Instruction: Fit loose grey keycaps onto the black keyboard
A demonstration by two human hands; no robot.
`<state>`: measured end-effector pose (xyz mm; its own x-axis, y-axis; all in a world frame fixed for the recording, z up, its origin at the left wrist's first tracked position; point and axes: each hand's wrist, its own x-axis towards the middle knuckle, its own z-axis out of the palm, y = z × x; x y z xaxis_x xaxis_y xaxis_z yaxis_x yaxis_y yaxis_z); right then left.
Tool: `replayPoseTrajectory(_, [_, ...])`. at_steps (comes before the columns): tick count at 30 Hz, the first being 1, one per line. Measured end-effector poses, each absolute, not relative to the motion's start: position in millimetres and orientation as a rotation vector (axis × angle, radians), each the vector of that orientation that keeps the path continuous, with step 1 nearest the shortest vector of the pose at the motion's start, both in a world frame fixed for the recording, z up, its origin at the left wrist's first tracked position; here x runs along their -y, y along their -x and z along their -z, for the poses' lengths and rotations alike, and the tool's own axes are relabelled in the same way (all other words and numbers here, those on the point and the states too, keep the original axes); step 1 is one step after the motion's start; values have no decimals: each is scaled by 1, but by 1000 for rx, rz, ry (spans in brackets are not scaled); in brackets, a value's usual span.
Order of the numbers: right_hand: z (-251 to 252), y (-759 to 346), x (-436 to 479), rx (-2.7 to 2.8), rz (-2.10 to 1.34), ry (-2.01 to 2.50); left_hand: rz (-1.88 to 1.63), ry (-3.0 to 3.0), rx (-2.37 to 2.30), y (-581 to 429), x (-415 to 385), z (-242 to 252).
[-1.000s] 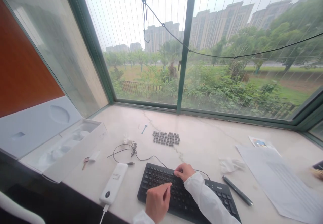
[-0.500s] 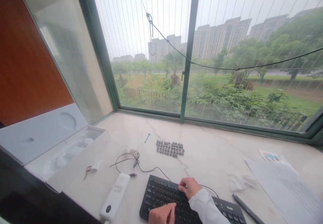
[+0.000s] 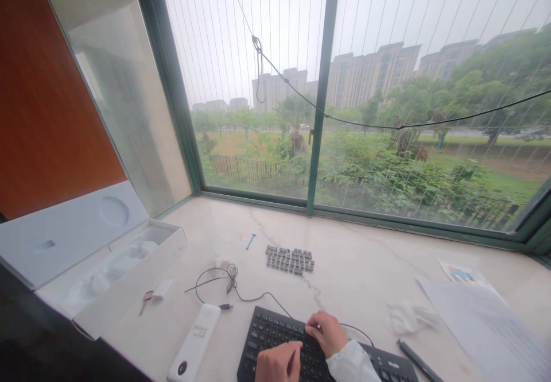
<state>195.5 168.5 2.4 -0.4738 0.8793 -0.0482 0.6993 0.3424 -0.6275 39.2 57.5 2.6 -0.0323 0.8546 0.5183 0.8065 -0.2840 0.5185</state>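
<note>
Black keyboard (image 3: 267, 335), head view: flat on the counter's (image 3: 365, 273) near side, beneath both hands; presumably placed there for reach.
Left hand (image 3: 279, 362): nearly closed, fingers curled over the keyboard; whether it pinches anything, cannot tell.
Right hand (image 3: 327, 332): fingers bent together at the far edge, perhaps steadying the keyboard; whether it grips anything, cannot tell.
Grey pieces (image 3: 298, 261): in rows beyond the keyboard, probably to stay sorted and clear of the hands.
Cable (image 3: 232, 279): bunched beyond the keyboard's left end, likely to take up slack.
</note>
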Motion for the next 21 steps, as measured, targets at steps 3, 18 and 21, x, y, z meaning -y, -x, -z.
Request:
replayPoseTrajectory(3, [1,-197,-168,2293,-853,1416,-1056,-2125,-1945,-42,-68,-19])
replayPoseTrajectory(18, [15,-199,-158,2184,-789,1405,-608,-2027,-1887,-38,-90,-42])
replayPoseTrajectory(21, [13,-199,-157,2178,-791,1411,-611,-2073,-1811,-33,-93,-45])
